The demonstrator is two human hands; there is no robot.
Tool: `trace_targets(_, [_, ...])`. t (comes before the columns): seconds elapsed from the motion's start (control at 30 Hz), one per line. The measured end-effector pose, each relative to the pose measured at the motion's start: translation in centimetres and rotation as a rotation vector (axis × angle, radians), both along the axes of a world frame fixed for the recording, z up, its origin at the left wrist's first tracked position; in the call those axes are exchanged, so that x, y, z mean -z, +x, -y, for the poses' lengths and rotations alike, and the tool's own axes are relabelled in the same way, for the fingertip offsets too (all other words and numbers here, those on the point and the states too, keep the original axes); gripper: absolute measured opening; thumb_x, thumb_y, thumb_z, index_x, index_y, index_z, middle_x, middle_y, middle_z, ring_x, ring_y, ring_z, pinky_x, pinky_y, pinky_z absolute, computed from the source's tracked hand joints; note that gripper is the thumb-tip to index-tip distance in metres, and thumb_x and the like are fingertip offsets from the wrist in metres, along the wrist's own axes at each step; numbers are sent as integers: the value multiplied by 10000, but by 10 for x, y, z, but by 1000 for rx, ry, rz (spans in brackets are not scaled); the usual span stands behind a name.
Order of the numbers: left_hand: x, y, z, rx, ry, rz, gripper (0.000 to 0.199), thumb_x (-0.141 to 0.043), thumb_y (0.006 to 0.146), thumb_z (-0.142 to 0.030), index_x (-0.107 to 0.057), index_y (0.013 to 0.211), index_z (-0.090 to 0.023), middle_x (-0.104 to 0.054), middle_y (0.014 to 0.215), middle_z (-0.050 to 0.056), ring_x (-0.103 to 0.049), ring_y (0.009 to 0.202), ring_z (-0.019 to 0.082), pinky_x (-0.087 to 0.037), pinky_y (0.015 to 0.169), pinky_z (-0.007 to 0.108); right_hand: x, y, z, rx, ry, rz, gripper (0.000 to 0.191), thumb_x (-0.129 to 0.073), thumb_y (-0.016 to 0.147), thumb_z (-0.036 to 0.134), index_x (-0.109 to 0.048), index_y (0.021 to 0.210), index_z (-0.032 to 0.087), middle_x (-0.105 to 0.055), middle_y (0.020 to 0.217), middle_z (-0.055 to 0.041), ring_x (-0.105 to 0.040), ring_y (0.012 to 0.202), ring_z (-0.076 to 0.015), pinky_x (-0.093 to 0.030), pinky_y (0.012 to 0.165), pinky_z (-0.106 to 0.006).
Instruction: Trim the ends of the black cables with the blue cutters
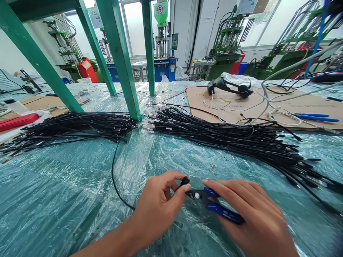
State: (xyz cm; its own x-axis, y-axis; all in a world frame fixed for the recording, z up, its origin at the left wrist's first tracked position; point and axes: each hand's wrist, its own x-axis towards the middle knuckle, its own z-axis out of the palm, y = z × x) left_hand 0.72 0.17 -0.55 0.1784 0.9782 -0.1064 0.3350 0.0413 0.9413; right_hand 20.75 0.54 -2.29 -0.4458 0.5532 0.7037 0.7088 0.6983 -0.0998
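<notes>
Black cable end [184,181], located just above the plastic-sheeted bench [53,200], pinched between thumb and bent fingers of the left hand [158,210], next to the dark head of blue-handled wire cutters [225,212], their grips under the pressed-together fingers [241,200] of the right hand [254,221]. Risk: a loosened pinch could drop the end, or the trailing black lead [118,185] could snag on the sheeting. Nearby: two bundles of black cables [214,130], [72,130], a cardboard sheet [302,110] bearing second blue-handled pliers [316,117], and green steel legs [118,53] standing between bundles.
</notes>
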Motion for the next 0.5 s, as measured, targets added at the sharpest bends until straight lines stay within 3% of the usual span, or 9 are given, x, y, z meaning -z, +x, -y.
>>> trace_targets(0.17, [-2, -1, 0, 12, -5, 39, 343, -498, 911, -427, -688, 1050, -178, -598, 647, 18, -512, 587, 159, -358, 511, 240, -4, 3, -3, 12, 28, 0, 243, -504, 854, 83, -631, 1044, 166, -685, 859, -26, -594, 795, -137, -417, 767, -270])
trace_targets(0.37, [-8, -1, 2, 49, 76, 20, 441, -425, 955, -444, -711, 765, -169, -649, 680, 45, -581, 673, 180, -412, 555, 223, -5, 1, -4, 11, 47, -23, 287, -505, 819, 53, -627, 1043, 185, -687, 857, -11, -607, 781, -129, -424, 753, -271])
trace_targets(0.5, [-7, -3, 1, 47, 130, -59, 374, -442, 950, -390, -721, 802, -190, -708, 749, 49, -631, 722, 199, -474, 637, 242, -5, -3, -4, 4, 22, -149, 316, -533, 804, 32, -629, 1050, 204, -693, 870, -5, -609, 800, -135, -412, 776, -291])
